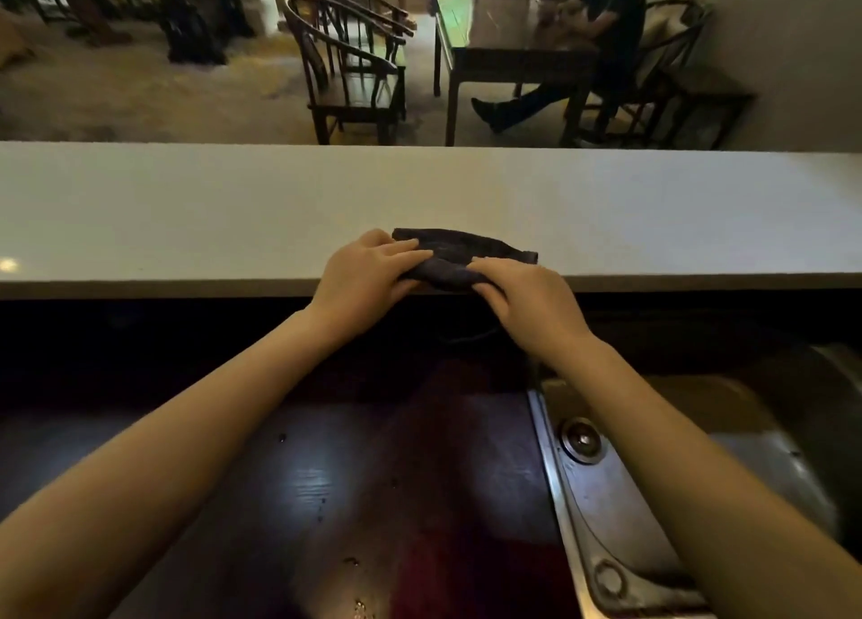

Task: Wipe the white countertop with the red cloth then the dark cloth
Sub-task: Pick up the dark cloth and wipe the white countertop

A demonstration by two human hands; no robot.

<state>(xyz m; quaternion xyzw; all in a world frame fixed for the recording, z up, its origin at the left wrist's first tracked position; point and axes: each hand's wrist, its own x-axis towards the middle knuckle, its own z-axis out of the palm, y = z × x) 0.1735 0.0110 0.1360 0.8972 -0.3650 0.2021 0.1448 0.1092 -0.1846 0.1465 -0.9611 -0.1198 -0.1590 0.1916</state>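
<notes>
A dark cloth [459, 252], folded into a thick strip, lies at the near edge of the long white countertop [233, 208]. My left hand [368, 268] rests on the cloth's left end with fingers laid over it. My right hand [522, 292] grips the cloth's near right part at the counter's edge. Both hands hold the same cloth. No red cloth is clearly in view; a dim reddish patch [448, 432] shows on the dark lower surface between my forearms.
Below the counter is a dark wet work surface [303, 478] and, to the right, a steel sink [653, 478]. Beyond the counter stand wooden chairs [350, 72] and a table [513, 35] where a person [601, 35] sits.
</notes>
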